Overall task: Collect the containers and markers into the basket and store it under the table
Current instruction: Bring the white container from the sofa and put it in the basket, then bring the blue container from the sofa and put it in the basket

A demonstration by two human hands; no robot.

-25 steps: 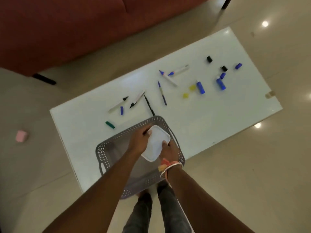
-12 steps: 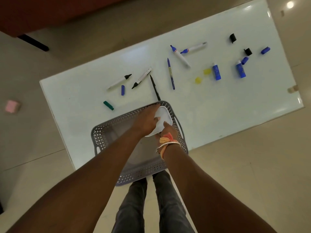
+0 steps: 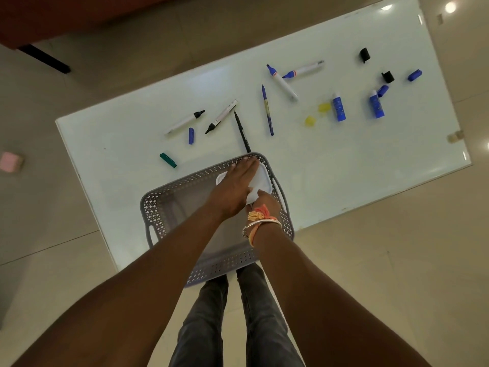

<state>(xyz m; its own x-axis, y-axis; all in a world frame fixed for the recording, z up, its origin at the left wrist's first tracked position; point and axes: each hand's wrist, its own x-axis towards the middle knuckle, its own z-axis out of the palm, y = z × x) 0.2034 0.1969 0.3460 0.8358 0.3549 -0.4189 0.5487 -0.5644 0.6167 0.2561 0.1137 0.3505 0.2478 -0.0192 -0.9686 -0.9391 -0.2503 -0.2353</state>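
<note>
A grey perforated basket (image 3: 164, 207) sits at the near edge of the white table (image 3: 370, 160). A white container (image 3: 263, 181) lies in its far right corner. My left hand (image 3: 235, 186) rests flat on top of the container with straight fingers. My right hand (image 3: 267, 205) holds the container's near edge, its fingers mostly hidden. Several markers lie loose beyond the basket: two black-tipped white ones (image 3: 185, 121), a black pen (image 3: 242, 132), a blue pen (image 3: 267, 109) and two blue-tipped white markers (image 3: 282, 83). Two small blue bottles (image 3: 338, 105) lie further right.
Loose caps are scattered on the table: green (image 3: 168, 160), blue (image 3: 191, 135), yellow (image 3: 310, 121), black (image 3: 364, 54). A red sofa (image 3: 53, 14) stands beyond the table. A pink object (image 3: 9, 161) lies on the floor at left. My legs stand at the basket's near side.
The container went down into the basket's far right corner. My left hand shifted from its edge to lie flat on top. The view tilted further down.
</note>
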